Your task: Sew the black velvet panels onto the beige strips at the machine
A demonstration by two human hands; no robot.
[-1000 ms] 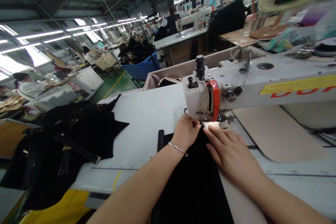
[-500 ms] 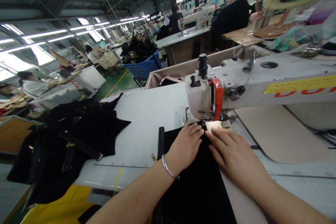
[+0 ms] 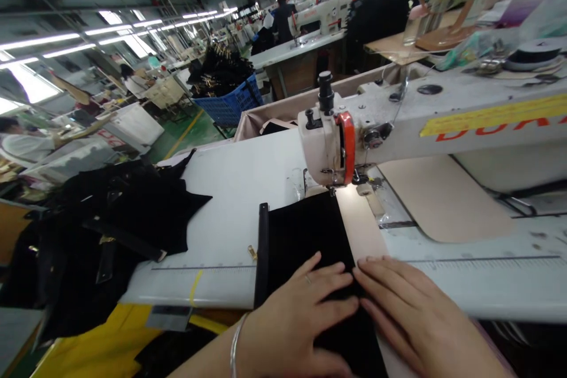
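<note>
A black fabric panel (image 3: 305, 227) lies over a beige piece (image 3: 363, 224), their far end under the needle area of a white sewing machine (image 3: 325, 147). My left hand (image 3: 310, 313) rests on the black panel with its fingers spread. Flat along the seam between black and beige lies my right hand (image 3: 411, 307), fingers stretched out and its fingertips close to the left hand's. A black strap (image 3: 262, 254) with a brass-coloured metal fitting (image 3: 252, 253) runs along the panel's left side. Both palms are turned down, so their undersides are hidden.
A heap of black pieces with straps (image 3: 128, 212) hangs over the table's left end. Beside the machine lies a rounded beige panel (image 3: 447, 198). A printed ruler (image 3: 487, 260) follows the front edge. Beyond stand a blue crate (image 3: 230, 103) and another sewing machine (image 3: 328, 15).
Both hands have slid back from the needle area, toward me along the panel. My left fingers have spread wider. The view has shifted slightly, so the machine appears further left and higher.
</note>
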